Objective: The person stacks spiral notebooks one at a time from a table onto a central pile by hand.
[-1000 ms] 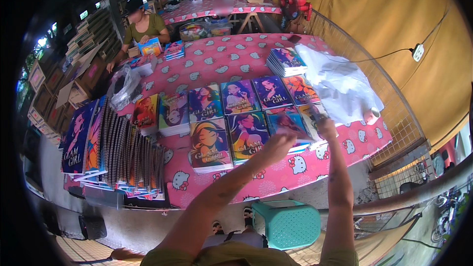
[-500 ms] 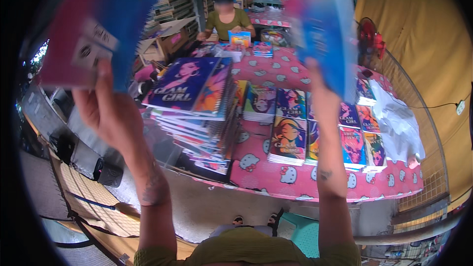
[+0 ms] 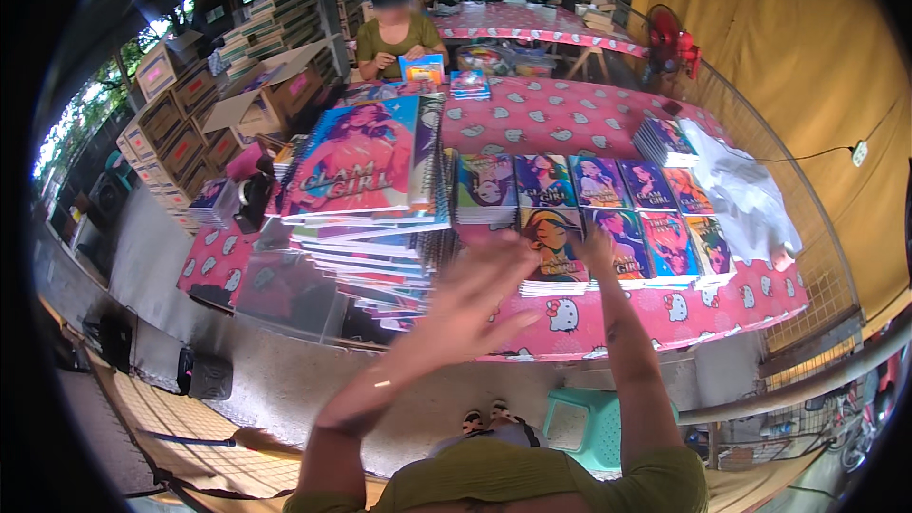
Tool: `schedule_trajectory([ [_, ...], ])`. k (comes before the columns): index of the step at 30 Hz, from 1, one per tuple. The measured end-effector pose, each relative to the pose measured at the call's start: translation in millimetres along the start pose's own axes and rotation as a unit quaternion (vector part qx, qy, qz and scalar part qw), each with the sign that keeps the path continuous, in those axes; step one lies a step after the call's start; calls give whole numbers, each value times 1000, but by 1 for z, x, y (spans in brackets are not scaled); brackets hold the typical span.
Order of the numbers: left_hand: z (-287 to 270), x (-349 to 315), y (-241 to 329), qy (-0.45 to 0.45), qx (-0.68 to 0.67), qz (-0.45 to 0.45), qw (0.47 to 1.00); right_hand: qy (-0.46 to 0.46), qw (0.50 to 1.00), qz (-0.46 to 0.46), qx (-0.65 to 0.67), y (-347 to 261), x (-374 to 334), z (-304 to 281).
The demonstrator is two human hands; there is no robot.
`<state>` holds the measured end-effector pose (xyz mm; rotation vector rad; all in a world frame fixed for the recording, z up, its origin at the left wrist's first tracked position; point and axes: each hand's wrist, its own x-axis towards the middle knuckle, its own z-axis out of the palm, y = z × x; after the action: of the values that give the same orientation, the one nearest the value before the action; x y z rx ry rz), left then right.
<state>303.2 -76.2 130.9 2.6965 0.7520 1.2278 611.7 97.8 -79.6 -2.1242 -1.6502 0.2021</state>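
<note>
My left hand (image 3: 475, 294) is stretched out, blurred, with nothing visible in it. Its fingers reach the near left edge of a stack of spiral notebooks (image 3: 554, 249) with an orange and dark cover. On the other side of that stack is my right hand (image 3: 597, 252), between it and a stack with a purple and blue cover (image 3: 622, 237); its fingers are too smeared to read. Several more notebook piles stand in two rows, among them a pink-faced one (image 3: 670, 245). Left of them rises a tall, uneven stack of larger spiral notebooks (image 3: 356, 166).
A pink patterned cloth (image 3: 570, 123) covers the table. White plastic (image 3: 741, 190) lies at its right end. Across the table a person (image 3: 394, 38) handles a small pack. Cardboard boxes (image 3: 275, 100) stand at left, a red fan (image 3: 670, 38) at right, a green stool (image 3: 598, 423) below.
Both hands have come down from high up, where each held a colourful notebook, to the front piles. The tall stack's top cover has changed from purple to pink and blue.
</note>
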Motion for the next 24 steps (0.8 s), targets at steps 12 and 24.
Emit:
schedule_trajectory([
  [12, 172, -24, -59, -128, 86, -75, 985, -75, 992, -69, -75, 24, -37, -30],
  [24, -204, 40, -8, 619, 175, 81, 761, 159, 719, -270, 620, -189, -12, -223],
])
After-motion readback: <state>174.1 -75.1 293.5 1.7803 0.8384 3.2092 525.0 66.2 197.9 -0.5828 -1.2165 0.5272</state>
